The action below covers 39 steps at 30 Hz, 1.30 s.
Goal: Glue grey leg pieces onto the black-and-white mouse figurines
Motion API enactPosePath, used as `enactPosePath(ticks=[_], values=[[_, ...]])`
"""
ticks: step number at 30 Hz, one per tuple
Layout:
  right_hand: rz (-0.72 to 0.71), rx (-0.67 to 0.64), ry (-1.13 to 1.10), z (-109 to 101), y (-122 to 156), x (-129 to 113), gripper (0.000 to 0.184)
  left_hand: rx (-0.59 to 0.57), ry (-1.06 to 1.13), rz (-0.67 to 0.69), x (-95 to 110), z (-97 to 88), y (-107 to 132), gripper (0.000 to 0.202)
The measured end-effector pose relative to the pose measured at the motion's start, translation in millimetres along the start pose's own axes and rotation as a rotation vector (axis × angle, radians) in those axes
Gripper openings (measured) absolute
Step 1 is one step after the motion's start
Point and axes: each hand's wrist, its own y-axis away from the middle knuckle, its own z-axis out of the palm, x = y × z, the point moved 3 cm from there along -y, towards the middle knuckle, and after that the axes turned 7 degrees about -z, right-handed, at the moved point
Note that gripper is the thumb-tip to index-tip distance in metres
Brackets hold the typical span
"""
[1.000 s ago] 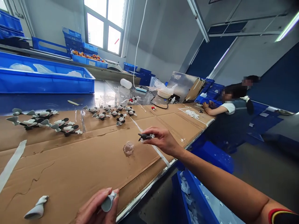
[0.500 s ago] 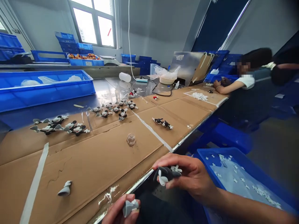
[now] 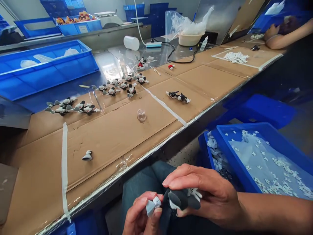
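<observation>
My left hand (image 3: 140, 212) pinches a small grey cone-shaped piece (image 3: 151, 206) with a white hand-like end. Beside it, my right hand (image 3: 207, 192) grips a black-and-white mouse figurine (image 3: 179, 199), whose white gloved hand sticks out between thumb and fingers. The cone piece and the figurine are close together, with a narrow gap between them. A second grey cone piece (image 3: 87, 155) lies on the cardboard. Several figurines with grey cones (image 3: 84, 107) lie in a group at the left, and more (image 3: 123, 85) lie farther back.
Two black-and-white figurines (image 3: 178, 97) and a small clear cup (image 3: 141, 115) rest on the cardboard-covered table (image 3: 110, 137). A blue bin (image 3: 276, 130) with small white pieces stands at the lower right. A co-worker's arm (image 3: 290, 36) reaches over the far end.
The view has tilted down. My two hands have come closer together, bringing the grey cone piece near the figurine.
</observation>
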Motion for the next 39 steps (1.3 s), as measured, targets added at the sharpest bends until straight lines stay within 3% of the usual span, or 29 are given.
enactPosePath(ticks=[3,5,16,26,39], values=[[0.009,-0.005,0.009,1.9,4.1,-1.4,0.035,-0.158,-0.069,0.129,-5.6,-10.2,-2.5,0.03],[0.004,-0.006,0.023,1.8,5.6,-3.1,0.035,-0.195,-0.085,0.155,-7.7,-15.0,-3.0,0.033],[-0.053,-0.029,0.065,2.4,11.7,-5.7,0.029,-0.219,-0.19,0.275,4.2,-13.6,1.4,0.036],[-0.024,-0.046,0.072,1.4,10.5,-7.3,0.031,-0.159,-0.177,0.226,6.2,-11.9,5.2,0.034],[-0.036,-0.067,0.07,1.6,10.3,-7.0,0.033,-0.163,-0.148,0.212,9.6,-9.0,4.0,0.034]])
